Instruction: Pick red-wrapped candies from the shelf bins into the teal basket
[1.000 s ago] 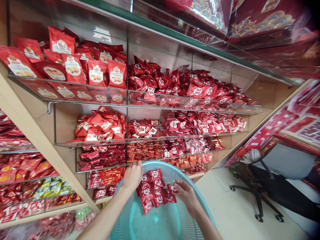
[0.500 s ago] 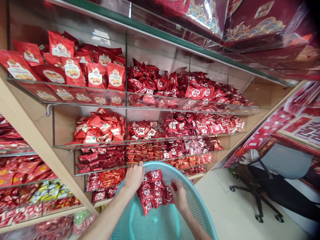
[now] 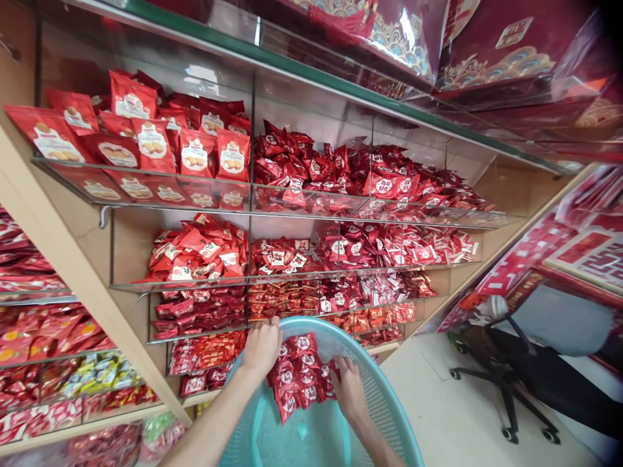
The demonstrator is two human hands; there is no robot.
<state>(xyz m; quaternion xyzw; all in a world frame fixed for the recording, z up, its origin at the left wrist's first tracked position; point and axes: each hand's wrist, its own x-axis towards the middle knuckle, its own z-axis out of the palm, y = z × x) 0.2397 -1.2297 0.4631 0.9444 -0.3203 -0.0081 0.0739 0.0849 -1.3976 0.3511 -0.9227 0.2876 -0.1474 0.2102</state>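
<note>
A turquoise plastic basket (image 3: 384, 383) with perforated sides stands below the shelves. My left hand (image 3: 263, 348) is closed over its far left rim, with the fingertips partly out of sight. Inside the basket, against its far side, lies a cluster of small red snack packets (image 3: 298, 379) with round white labels. At the right edge of this cluster, my right hand (image 3: 349, 389) has its fingers bent over a packet; the thumb is mostly hidden. The basket's bottom (image 3: 302, 447) shows in front of the packets.
Glass-fronted shelves hold red cookie bags (image 3: 153, 144), dark red packets (image 3: 302, 162) and red pouches (image 3: 204, 250). Yellow packets (image 3: 100, 373) lie lower left. A wooden post (image 3: 97, 279) divides the shelving. An office chair (image 3: 511, 376) stands right on the tiled floor.
My right hand's fingers have come down onto the packets at the cluster's right edge. My left hand stays on the rim. The view has shifted slightly.
</note>
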